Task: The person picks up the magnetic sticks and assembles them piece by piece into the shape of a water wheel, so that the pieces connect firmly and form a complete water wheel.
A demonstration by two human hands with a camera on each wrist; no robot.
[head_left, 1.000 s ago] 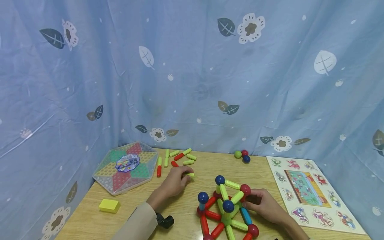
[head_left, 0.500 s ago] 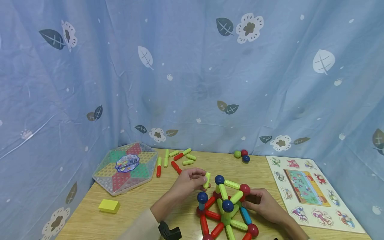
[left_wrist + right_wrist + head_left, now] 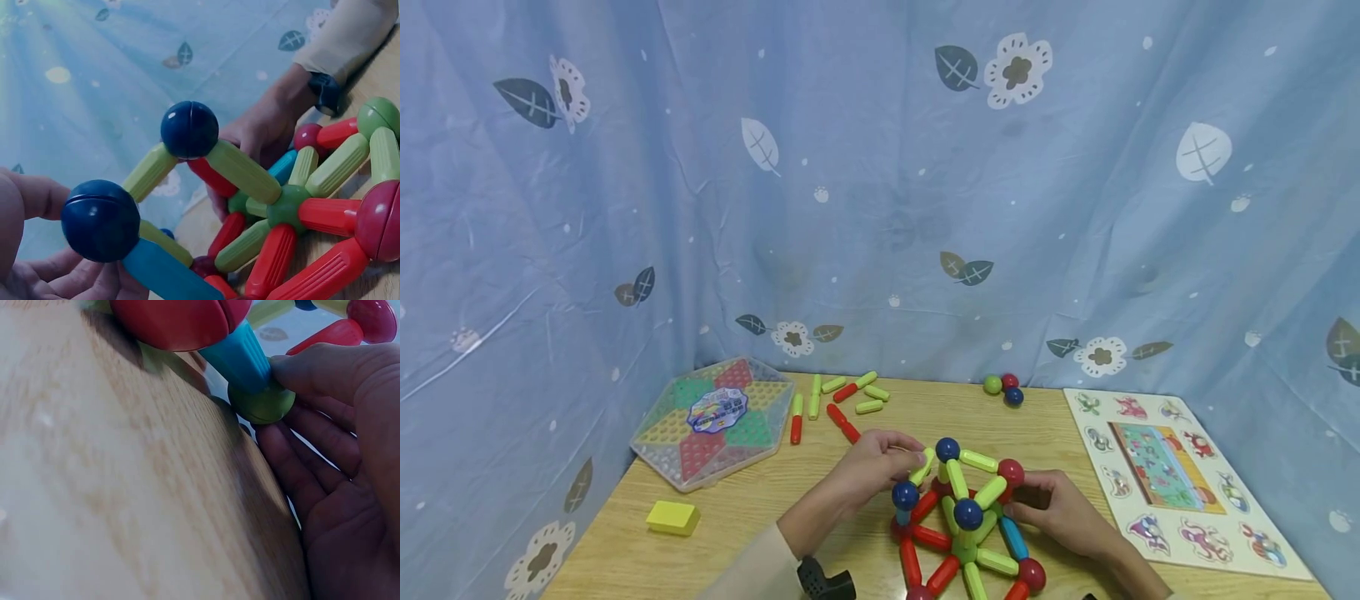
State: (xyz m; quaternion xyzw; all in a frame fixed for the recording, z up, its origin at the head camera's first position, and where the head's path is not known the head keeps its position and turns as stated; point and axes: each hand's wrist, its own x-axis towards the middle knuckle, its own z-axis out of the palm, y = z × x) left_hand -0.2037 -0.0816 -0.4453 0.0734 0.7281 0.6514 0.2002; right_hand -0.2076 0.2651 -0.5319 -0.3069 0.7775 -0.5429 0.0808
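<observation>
Yellow block (image 3: 672, 517), then hexagonal game board (image 3: 718, 410), lie on counter (image 3: 737, 504) at your left; loose rods (image 3: 870, 407) right of them. Your left hand (image 3: 872, 467) pinches yellow-green rod (image 3: 922, 468) at left side of ball-and-rod frame (image 3: 965, 550), contact unclear. Frame stands on counter. Three loose balls (image 3: 992, 384) sit behind it. Your right hand (image 3: 1056, 510) grips green ball (image 3: 259, 405) low on frame's right side. Puzzle board (image 3: 1165, 467) lies farthest right.

It's a play corner — puzzle (image 3: 1165, 467), game board (image 3: 715, 425), curtain (image 3: 850, 250).
</observation>
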